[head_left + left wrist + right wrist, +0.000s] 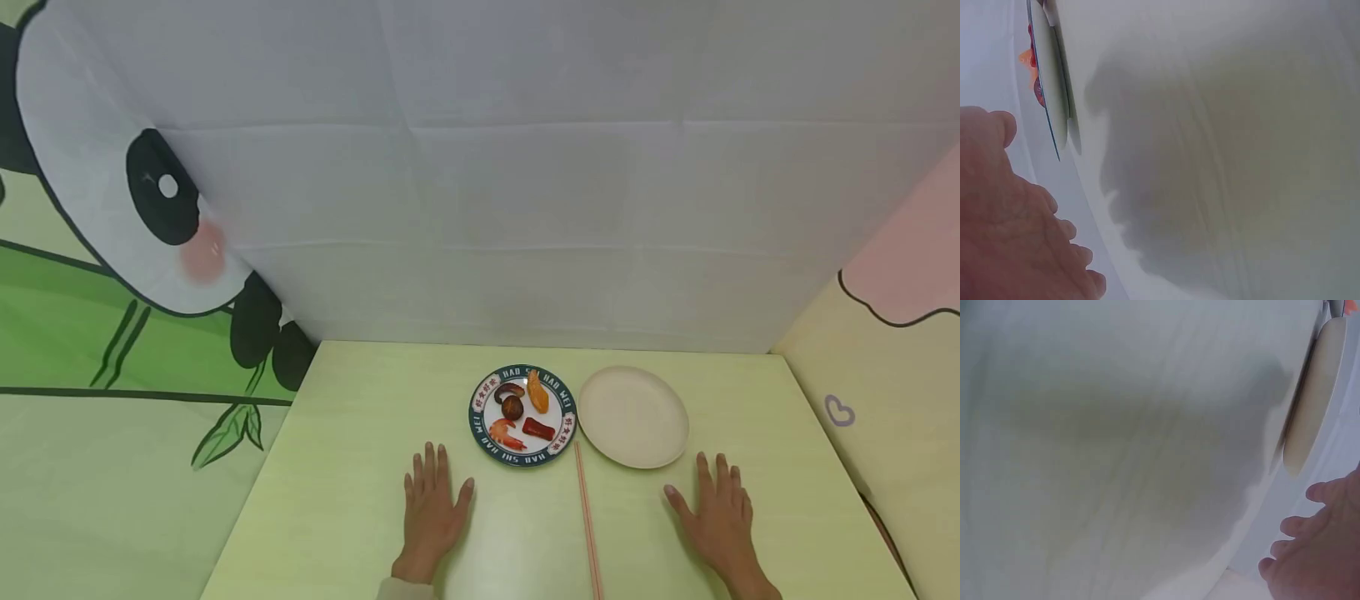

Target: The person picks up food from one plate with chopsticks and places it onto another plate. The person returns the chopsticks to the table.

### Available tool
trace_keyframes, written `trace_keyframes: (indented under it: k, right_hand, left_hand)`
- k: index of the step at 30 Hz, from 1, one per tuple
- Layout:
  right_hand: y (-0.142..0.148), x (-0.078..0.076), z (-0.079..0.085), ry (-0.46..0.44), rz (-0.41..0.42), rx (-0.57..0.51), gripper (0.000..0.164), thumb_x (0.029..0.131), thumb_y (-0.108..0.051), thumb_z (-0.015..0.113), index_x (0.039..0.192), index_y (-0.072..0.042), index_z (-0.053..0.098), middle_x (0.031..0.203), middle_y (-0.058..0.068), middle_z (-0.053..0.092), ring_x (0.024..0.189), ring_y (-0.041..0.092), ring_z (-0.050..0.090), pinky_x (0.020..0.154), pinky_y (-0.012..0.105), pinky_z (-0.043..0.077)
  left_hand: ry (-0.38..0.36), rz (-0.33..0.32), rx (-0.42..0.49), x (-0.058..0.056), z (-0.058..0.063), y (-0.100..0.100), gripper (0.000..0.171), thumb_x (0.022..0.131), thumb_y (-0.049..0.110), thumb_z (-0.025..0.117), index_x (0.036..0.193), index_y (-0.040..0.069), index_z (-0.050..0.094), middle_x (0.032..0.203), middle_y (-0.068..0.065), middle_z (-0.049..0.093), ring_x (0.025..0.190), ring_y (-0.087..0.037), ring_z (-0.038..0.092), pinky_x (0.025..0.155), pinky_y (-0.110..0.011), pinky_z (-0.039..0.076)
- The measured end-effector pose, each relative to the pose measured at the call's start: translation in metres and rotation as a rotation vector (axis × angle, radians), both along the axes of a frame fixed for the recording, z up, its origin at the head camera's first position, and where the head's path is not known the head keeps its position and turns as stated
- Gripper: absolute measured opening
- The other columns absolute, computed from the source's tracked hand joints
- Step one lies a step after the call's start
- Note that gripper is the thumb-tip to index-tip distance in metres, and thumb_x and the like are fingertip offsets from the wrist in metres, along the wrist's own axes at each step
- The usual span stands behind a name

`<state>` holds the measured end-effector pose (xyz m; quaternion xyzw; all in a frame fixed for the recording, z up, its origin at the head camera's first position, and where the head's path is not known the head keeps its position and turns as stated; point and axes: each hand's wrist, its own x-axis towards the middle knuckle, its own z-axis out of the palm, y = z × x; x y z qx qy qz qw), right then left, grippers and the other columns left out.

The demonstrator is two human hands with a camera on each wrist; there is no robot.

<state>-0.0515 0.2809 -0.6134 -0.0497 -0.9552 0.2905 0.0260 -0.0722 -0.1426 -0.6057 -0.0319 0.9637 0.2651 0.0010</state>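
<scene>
My left hand (433, 518) is palm down over the left part of the table, fingers straight and thumb spread, holding nothing. Ahead and to its right sits a plate with a dark patterned rim (477, 427). Several food pieces lie on that plate: a shrimp (507, 434), a round brown mushroom (512, 407), a dark curved slice (510, 390), a red strip (538, 429) and a yellow-orange piece (537, 393). My right hand (722, 525), also straight-fingered and holding nothing, is nearest a plain cream plate (633, 417). Pink chopsticks (587, 517) lie between the hands.
The pale yellow-green table (337, 467) ends at a light grey cloth wall (525, 208). Printed cloth with a cartoon face (112, 192) hangs at left, and a cream panel (885, 400) stands at right. The two plates stand side by side near the back edge.
</scene>
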Motion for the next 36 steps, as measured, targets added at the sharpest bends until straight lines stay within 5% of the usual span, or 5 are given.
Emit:
trace_keyframes:
  k: [16, 23, 29, 32, 36]
  right_hand:
    - [-0.044, -0.002, 0.019, 0.383, 0.139, 0.024, 0.072, 0.085, -0.006, 0.085, 0.145, 0.012, 0.051, 0.142, 0.039, 0.05, 0.12, 0.062, 0.054, 0.089, 0.076, 0.045]
    - [-0.061, -0.001, 0.02, 0.368, 0.204, -0.015, 0.067, 0.084, 0.001, 0.085, 0.144, 0.005, 0.057, 0.143, 0.027, 0.057, 0.121, 0.053, 0.06, 0.091, 0.07, 0.051]
    - [-0.069, 0.002, 0.019, 0.364, 0.25, 0.013, 0.066, 0.084, 0.002, 0.084, 0.145, -0.001, 0.059, 0.146, 0.013, 0.06, 0.13, 0.038, 0.06, 0.107, 0.035, 0.048]
    - [-0.073, 0.003, 0.019, 0.383, 0.267, 0.015, 0.066, 0.083, 0.004, 0.084, 0.144, -0.004, 0.061, 0.145, 0.01, 0.062, 0.13, 0.033, 0.06, 0.113, 0.007, 0.031]
    - [-0.077, 0.002, 0.017, 0.424, 0.306, -0.002, 0.066, 0.078, 0.009, 0.085, 0.14, -0.002, 0.064, 0.142, 0.014, 0.065, 0.128, 0.034, 0.061, 0.113, -0.003, 0.011]
  left_hand:
    - [-0.006, 0.057, 0.297, -0.011, 0.011, 0.023, 0.078, 0.106, 0.032, 0.06, 0.164, -0.006, 0.025, 0.171, -0.026, 0.026, 0.157, -0.051, 0.022, 0.127, -0.065, 0.022]
    - [0.042, 0.114, 0.455, -0.015, 0.011, 0.036, 0.078, 0.102, 0.023, 0.066, 0.163, -0.007, 0.028, 0.166, -0.03, 0.031, 0.154, -0.049, 0.029, 0.126, -0.062, 0.025]
    - [0.048, 0.174, 0.522, -0.017, 0.012, 0.044, 0.078, 0.1, 0.019, 0.069, 0.163, -0.006, 0.029, 0.165, -0.031, 0.034, 0.152, -0.051, 0.031, 0.126, -0.063, 0.027]
    - [0.043, 0.209, 0.584, -0.018, 0.012, 0.047, 0.077, 0.099, 0.015, 0.07, 0.162, -0.005, 0.031, 0.164, -0.031, 0.035, 0.149, -0.052, 0.037, 0.121, -0.063, 0.035]
    - [0.035, 0.237, 0.665, -0.021, 0.011, 0.051, 0.074, 0.098, 0.011, 0.071, 0.162, -0.004, 0.034, 0.164, -0.031, 0.035, 0.145, -0.054, 0.042, 0.114, -0.062, 0.044]
